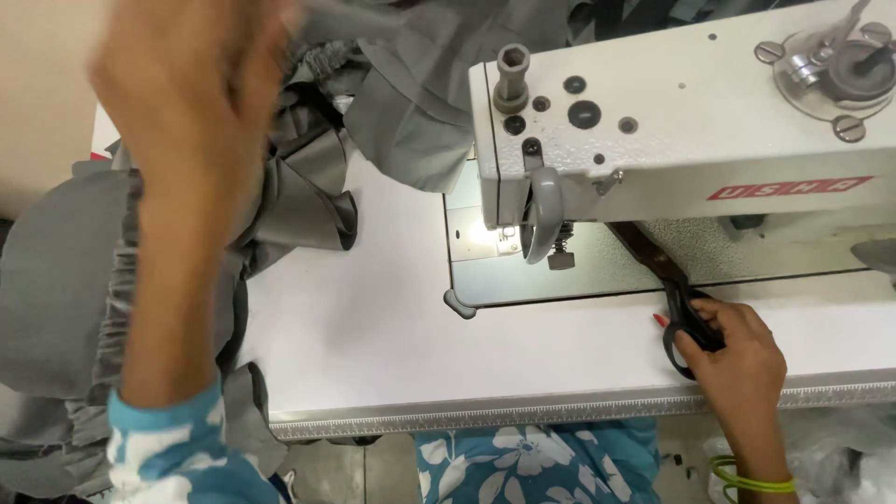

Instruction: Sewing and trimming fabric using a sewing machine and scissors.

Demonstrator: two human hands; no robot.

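Head cam: your right grip (737,359) is clamped on one pair of scissors (686,313); left grip (191,84) is blurred above one grey fabric heap (65,271), can't tell its state.

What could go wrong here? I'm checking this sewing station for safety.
1. The right hand grips black scissors beside the sewing machine; their blades point toward the needle area and could snag or nick something there.
2. The left hand is raised and blurred over the grey cloth, much of which hangs off the white table; it might slide off or catch.
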